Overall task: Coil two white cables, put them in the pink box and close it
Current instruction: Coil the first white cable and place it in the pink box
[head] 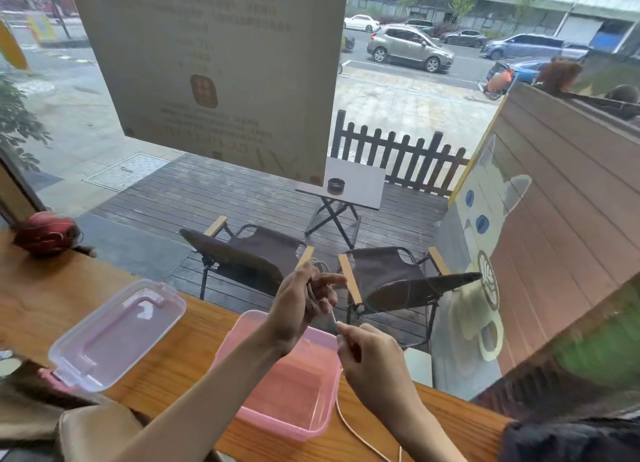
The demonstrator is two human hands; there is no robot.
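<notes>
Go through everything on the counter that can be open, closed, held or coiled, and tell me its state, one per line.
pink box: open, looks empty, on the wooden counter
lid: off, lying on the counter to the box's left
white cable: partly coiled; loops in one hand, loose tail trailing on the counter
left hand: gripping the cable loops above the box
right hand: pinching the cable strand

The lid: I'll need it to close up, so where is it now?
In the head view, the clear lid lies on the wooden counter, left of the open pink box.
</notes>
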